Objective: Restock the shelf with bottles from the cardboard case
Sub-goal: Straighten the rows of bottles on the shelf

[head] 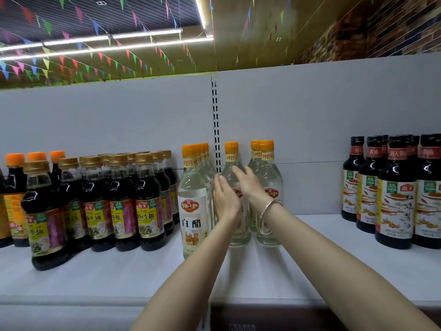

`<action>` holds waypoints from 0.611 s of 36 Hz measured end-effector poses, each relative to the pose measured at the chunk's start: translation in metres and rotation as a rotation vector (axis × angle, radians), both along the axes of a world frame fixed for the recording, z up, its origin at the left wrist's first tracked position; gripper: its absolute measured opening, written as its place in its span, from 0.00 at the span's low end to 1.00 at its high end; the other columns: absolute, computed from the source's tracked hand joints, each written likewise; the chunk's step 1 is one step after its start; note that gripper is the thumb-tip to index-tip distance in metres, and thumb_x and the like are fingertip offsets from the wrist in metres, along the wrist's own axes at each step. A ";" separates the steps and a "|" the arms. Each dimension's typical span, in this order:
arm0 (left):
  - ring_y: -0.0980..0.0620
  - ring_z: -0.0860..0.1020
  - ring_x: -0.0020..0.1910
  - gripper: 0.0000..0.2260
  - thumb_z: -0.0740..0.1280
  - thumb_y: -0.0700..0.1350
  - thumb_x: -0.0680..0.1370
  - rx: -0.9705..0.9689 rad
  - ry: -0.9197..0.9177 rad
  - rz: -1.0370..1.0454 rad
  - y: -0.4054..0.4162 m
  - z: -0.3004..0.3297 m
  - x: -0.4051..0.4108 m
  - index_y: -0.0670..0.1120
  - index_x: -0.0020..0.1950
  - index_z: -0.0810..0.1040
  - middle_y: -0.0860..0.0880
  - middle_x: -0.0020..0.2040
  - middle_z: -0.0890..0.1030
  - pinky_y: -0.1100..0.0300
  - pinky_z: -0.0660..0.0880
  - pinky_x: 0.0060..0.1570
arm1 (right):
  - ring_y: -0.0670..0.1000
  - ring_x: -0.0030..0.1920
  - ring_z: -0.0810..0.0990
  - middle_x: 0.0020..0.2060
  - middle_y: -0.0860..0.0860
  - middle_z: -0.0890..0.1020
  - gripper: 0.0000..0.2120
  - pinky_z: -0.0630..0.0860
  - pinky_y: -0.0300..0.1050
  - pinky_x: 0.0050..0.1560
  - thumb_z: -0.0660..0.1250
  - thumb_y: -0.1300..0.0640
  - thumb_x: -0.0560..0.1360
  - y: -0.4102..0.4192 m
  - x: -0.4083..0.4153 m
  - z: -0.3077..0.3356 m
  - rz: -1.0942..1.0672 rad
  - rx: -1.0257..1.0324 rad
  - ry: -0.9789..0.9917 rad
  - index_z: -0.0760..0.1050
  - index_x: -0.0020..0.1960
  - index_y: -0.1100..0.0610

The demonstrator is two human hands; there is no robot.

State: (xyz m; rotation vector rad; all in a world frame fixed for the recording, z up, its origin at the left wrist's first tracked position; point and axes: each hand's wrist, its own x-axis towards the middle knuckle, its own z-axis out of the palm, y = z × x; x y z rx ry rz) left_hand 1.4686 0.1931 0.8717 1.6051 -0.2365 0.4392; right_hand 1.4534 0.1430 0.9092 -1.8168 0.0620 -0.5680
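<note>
both hands reach up onto the white shelf (310, 256) and meet at one clear vinegar bottle (232, 168) with an orange cap, standing upright near the middle of the view against the grey back panel (322, 111). the left hand (225, 199) lies flat against the bottle's nine o'clock side, fingers straight and pointing up, not wrapped round it. the right hand (249, 182) rests on its three o'clock shoulder with fingers extended and loose, a silver bangle (268, 215) on that wrist. neither hand is closed; both are wide and merely touching the glass.

just at nine o'clock of that bottle stands a row of the same clear bottles (194, 199), the front one showing a white label. at three o'clock, two more clear bottles (267, 187) stand one behind the other, touching or nearly touching the held one; i cannot tell which.

further toward nine o'clock is a dense block of dark soy sauce bottles (121, 201) with gold caps, and a few with orange caps behind. well apart at three o'clock is a group of dark bottles with black caps (393, 194). the cardboard case does not show. coloured pennants (71, 60) hang at twelve o'clock under the ceiling.
</note>
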 end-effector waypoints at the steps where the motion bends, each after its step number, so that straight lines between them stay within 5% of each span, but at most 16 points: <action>1: 0.54 0.51 0.77 0.23 0.42 0.54 0.84 -0.032 0.013 -0.005 0.000 0.002 0.003 0.48 0.78 0.54 0.51 0.78 0.54 0.59 0.47 0.73 | 0.56 0.73 0.62 0.74 0.53 0.62 0.30 0.61 0.57 0.72 0.55 0.42 0.79 0.001 0.002 0.000 0.006 0.015 0.006 0.56 0.76 0.55; 8: 0.46 0.65 0.72 0.23 0.48 0.53 0.84 -0.220 0.085 0.005 0.001 0.011 0.017 0.44 0.72 0.68 0.44 0.73 0.68 0.48 0.60 0.72 | 0.56 0.72 0.64 0.72 0.54 0.66 0.28 0.63 0.59 0.70 0.54 0.41 0.79 0.010 0.011 0.000 -0.018 0.067 0.008 0.60 0.75 0.53; 22: 0.44 0.74 0.62 0.23 0.47 0.54 0.83 -0.156 0.113 0.043 -0.001 0.013 0.019 0.44 0.65 0.75 0.44 0.63 0.77 0.45 0.68 0.65 | 0.54 0.63 0.73 0.65 0.53 0.74 0.22 0.70 0.54 0.65 0.58 0.46 0.80 0.005 0.018 -0.003 -0.027 0.148 -0.027 0.69 0.69 0.56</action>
